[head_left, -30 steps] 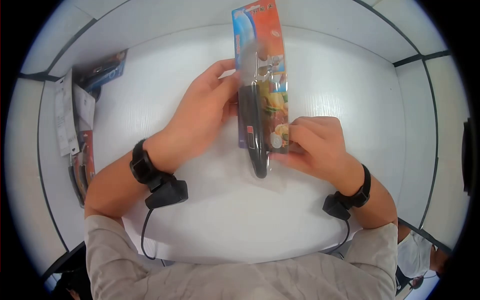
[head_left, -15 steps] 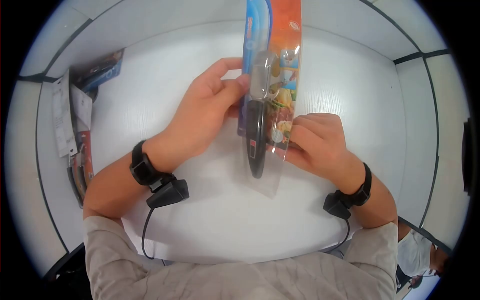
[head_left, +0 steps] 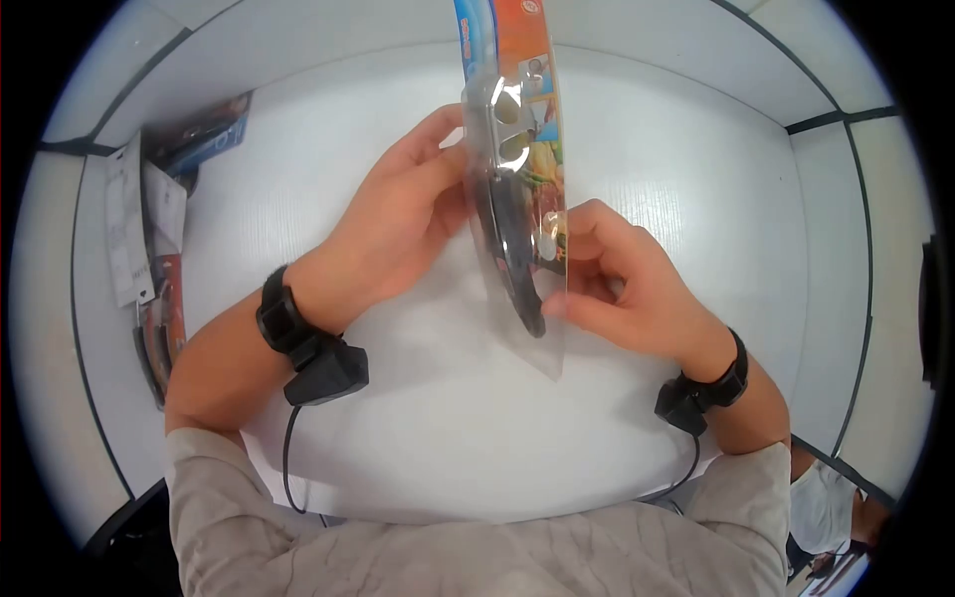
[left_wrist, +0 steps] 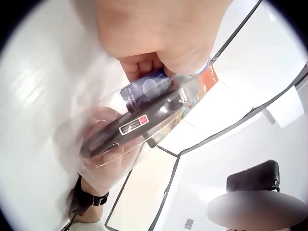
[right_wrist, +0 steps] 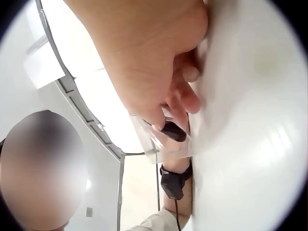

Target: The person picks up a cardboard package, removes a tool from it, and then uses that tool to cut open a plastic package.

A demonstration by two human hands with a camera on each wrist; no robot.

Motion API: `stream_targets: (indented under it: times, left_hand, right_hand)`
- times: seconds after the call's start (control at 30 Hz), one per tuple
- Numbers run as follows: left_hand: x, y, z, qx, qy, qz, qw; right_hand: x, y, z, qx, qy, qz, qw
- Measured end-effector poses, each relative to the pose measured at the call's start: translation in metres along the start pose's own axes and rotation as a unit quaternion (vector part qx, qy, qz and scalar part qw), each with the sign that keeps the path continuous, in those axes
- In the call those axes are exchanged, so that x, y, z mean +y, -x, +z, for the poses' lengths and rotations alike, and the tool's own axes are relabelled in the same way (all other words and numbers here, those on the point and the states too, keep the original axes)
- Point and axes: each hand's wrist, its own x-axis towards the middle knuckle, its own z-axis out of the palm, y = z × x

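Observation:
A blister pack [head_left: 545, 164] with a blue and orange printed card stands tilted up in front of me in the head view. Under its clear plastic lies a kitchen tool with a black handle [head_left: 512, 249] and a metal head with oval holes. My left hand [head_left: 403, 214] grips the pack by its left edge, thumb in front and fingers partly hidden behind. At the lower right edge my right hand [head_left: 637, 284] pinches the pack near the handle's tip. In the left wrist view, the black handle [left_wrist: 125, 127] shows a small red and white label.
Along the left side of the white table [head_left: 438, 418] lie more packaged tools: a dark and blue pack [head_left: 214, 134], a long white pack [head_left: 129, 229] and black-handled tools on a red card [head_left: 171, 308]. Low walls border the table. Another person [head_left: 826, 507] is at the lower right.
The pack first shifted right and toward me, then back left, and has turned so the tool shows more from the side. My right fingers have moved up and spread from the thumb.

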Motion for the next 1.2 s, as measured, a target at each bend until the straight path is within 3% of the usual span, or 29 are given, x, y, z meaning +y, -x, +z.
stream_targets:
  times: [0.23,0.63,0.83,0.93,1.07,1.2]
  left_hand:
    - [0.000,0.000,0.000,-0.005,0.013,-0.002,1.000]
    - [0.009,0.002,0.009,0.018,0.016,-0.008,1.000]
    - [0.009,-0.001,0.006,0.015,0.036,-0.004,0.999]
    - [0.009,-0.003,-0.001,-0.049,0.099,-0.014,0.994]
    - [0.005,-0.005,0.004,0.017,0.119,-0.016,0.993]
    - [0.002,-0.005,-0.002,-0.024,0.105,-0.009,0.994]
  right_hand:
    - [-0.004,-0.001,-0.001,-0.022,0.016,0.036,0.999]
    - [-0.014,-0.005,-0.019,-0.187,0.075,0.056,0.978]
    - [-0.008,-0.004,-0.019,-0.192,0.078,0.038,0.978]
    - [-0.006,-0.003,-0.021,-0.185,0.099,0.035,0.977]
    - [-0.013,-0.004,-0.023,-0.181,0.139,0.073,0.971]
    - [-0.002,-0.004,-0.020,-0.156,0.103,0.032,0.982]
